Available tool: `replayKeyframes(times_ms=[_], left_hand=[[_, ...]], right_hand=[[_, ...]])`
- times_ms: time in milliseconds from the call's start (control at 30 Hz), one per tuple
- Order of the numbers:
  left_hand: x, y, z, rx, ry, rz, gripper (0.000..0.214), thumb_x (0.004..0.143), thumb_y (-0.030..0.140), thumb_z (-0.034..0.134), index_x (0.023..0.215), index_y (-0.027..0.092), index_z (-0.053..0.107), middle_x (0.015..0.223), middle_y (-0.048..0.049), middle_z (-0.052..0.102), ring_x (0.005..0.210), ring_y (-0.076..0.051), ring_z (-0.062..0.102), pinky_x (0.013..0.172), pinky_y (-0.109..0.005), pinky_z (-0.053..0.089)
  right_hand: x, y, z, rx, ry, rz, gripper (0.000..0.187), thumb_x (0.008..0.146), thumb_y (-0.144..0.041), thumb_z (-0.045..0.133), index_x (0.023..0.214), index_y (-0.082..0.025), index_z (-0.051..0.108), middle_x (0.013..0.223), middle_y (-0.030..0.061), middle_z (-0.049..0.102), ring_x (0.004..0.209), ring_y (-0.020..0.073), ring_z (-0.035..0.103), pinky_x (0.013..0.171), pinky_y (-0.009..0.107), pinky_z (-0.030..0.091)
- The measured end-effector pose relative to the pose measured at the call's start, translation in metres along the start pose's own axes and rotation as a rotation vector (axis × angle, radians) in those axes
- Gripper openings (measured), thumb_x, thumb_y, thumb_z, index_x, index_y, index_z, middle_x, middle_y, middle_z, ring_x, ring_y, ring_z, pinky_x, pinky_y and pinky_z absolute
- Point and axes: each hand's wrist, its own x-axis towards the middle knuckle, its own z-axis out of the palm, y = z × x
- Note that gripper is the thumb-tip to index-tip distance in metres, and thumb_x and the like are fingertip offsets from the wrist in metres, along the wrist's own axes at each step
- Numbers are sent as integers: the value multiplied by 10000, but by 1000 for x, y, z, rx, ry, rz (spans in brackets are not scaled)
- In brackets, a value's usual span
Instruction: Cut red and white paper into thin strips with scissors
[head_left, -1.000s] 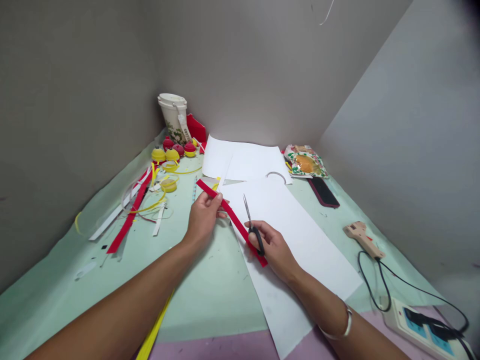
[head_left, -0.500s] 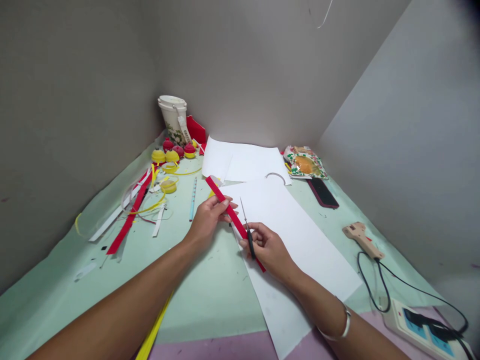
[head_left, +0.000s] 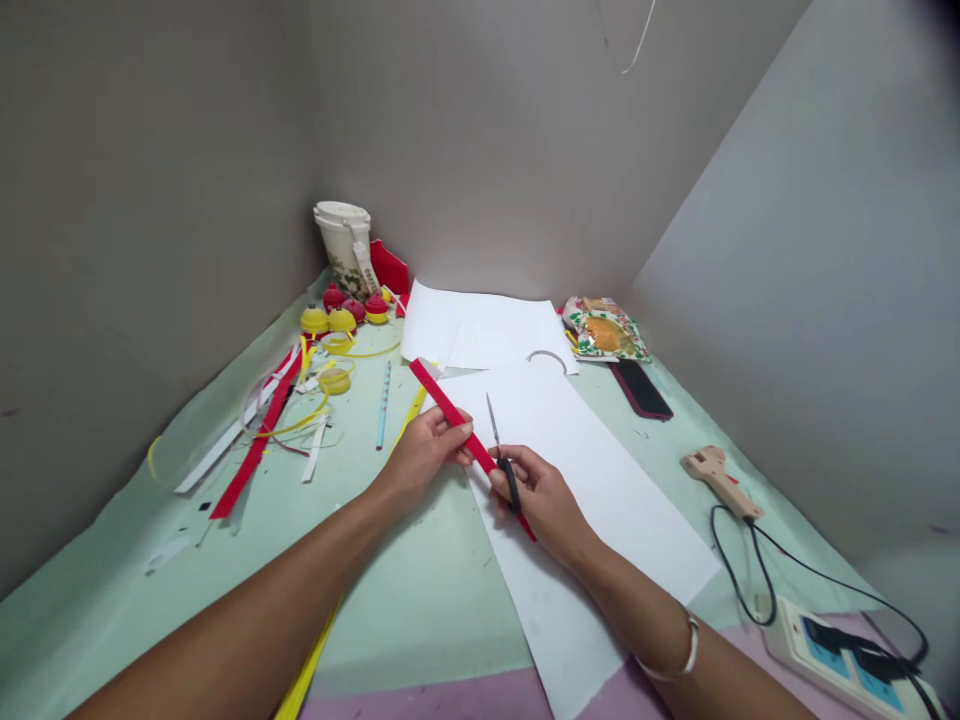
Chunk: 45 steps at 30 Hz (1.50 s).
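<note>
A red strip (head_left: 436, 390) runs slantwise between my hands, its far end pointing up and left. My left hand (head_left: 431, 447) pinches it near the middle, thumb on top. My right hand (head_left: 541, 497) is closed round black-handled scissors (head_left: 511, 484), whose blades point up and away, and its fingers also touch the lower part of the strip. The blades look closed and lie beside the strip, not across it. Beneath the hands is a large white paper sheet (head_left: 600, 510). A yellow strip (head_left: 412, 408) lies partly behind my left hand.
At left lie red and white strips (head_left: 251, 468), yellow ribbon coils, and red and yellow round pieces (head_left: 342, 320) before a white bucket (head_left: 345, 245). A blue pencil (head_left: 384, 405) is nearer. On the right are a phone (head_left: 641, 389), glue gun (head_left: 721, 480), its cord, and power strip (head_left: 840, 650).
My left hand has slid slightly down and right along the red strip, closer to my right hand. The scissors have turned a little in my right hand. The view has shifted slightly.
</note>
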Motion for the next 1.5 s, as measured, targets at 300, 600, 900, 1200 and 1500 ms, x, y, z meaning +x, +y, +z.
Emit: replayKeyframes(times_ms=[300, 600, 900, 1200, 1500], left_hand=[[3, 2, -5, -99, -20, -31, 227, 755, 303, 729, 850, 117, 639, 621, -12, 614, 544, -79, 546, 494, -166, 418], [3, 7, -7, -485, -10, -131, 97, 798, 167, 597, 792, 92, 657, 678, -36, 611, 530, -90, 561, 495, -196, 468], [0, 6, -4, -305, -64, -107, 141, 796, 246, 684, 823, 121, 623, 626, 10, 570, 494, -57, 511, 467, -152, 423], [0, 9, -2, -382, -23, -135, 144, 765, 228, 716, 816, 128, 626, 677, 4, 589, 538, -60, 523, 502, -157, 449], [0, 6, -1, -230, -12, -92, 191, 765, 278, 724, 824, 138, 609, 645, 26, 572, 514, -49, 489, 494, -156, 413]], right_hand=[[12, -1, -14, 408, 113, 23, 401, 829, -504, 639, 1047, -168, 624, 682, -14, 583, 492, 79, 505, 401, 170, 358], [14, -2, -19, 468, 16, 62, 365, 828, -450, 656, 1056, -167, 622, 700, -4, 592, 532, 84, 509, 418, 168, 344], [4, -4, -7, -2, -49, 11, 327, 823, -422, 665, 1043, -182, 636, 596, -66, 441, 492, 67, 366, 454, 203, 268], [6, -1, -8, 30, 8, 2, 355, 844, -436, 604, 1094, -185, 600, 644, -32, 514, 533, 109, 477, 478, 225, 299], [2, 5, -7, -252, -44, -127, 276, 813, -294, 593, 1074, -225, 648, 642, -46, 441, 577, 115, 399, 555, 238, 335]])
